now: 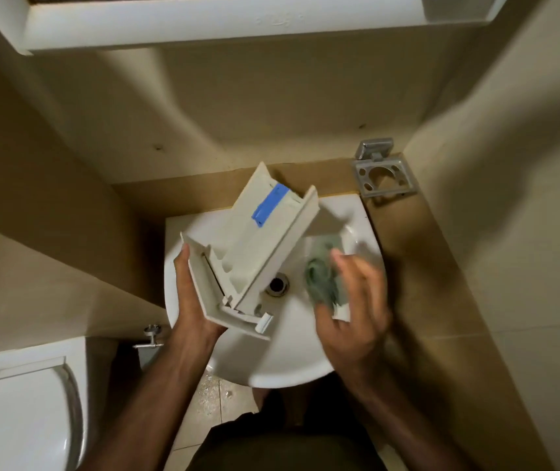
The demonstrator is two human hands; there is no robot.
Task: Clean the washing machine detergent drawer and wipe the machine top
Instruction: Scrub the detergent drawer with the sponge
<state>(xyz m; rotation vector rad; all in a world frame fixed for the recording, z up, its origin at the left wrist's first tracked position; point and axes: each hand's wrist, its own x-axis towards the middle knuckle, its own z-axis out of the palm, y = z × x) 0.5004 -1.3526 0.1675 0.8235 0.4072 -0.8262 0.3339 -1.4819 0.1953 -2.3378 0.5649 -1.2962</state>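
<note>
Head view: a person holds a detergent drawer over a white sink.
The left hand grips the drawer's front panel, tilting it. The blurred right hand clutches a green cloth beside it.

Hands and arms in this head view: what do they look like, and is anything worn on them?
Both forearms are bare up to the frame's edge: no sleeves show. The left hand has no glove, ring, watch or band in view. The right hand is blurred by motion, so small items cannot be ruled out, but no glove or watch shows.
</note>
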